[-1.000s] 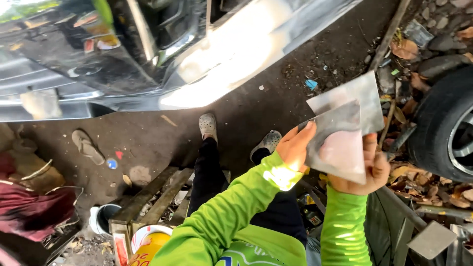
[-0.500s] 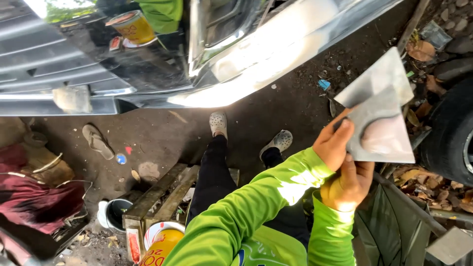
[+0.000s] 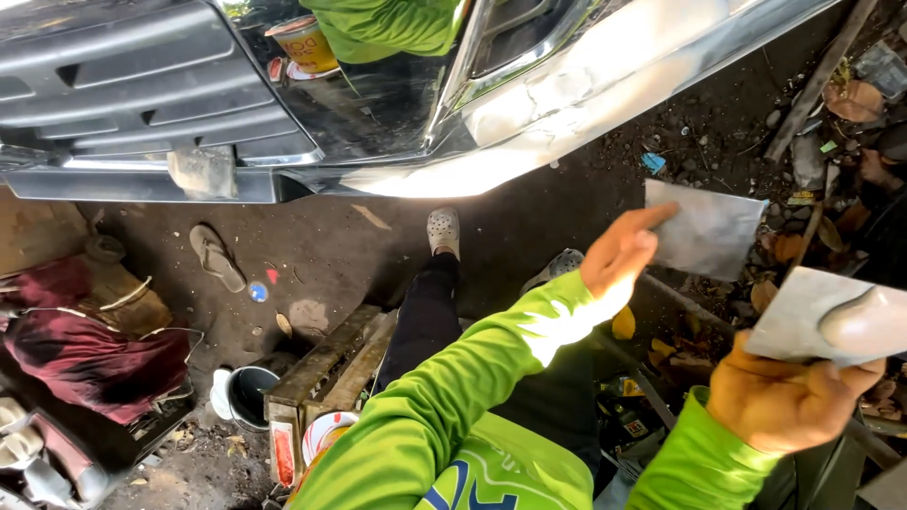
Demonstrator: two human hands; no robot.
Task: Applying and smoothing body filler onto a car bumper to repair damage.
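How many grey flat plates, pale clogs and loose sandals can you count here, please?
Grey flat plates: 2, one in the left hand, one in the right hand
Pale clogs: 2
Loose sandals: 1
Total: 5

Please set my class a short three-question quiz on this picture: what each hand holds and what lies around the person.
1. True or false: both hands hold the same flat plate.
2. Which hand's plate carries a pale lump of paste: A left, B right?
3. What lies on the dirt left of the person's shoes?

Key
1. False: the left hand holds one grey plate, the right hand a separate plate.
2. B: the paste sits on the right hand's plate.
3. A sandal, below the car bumper.
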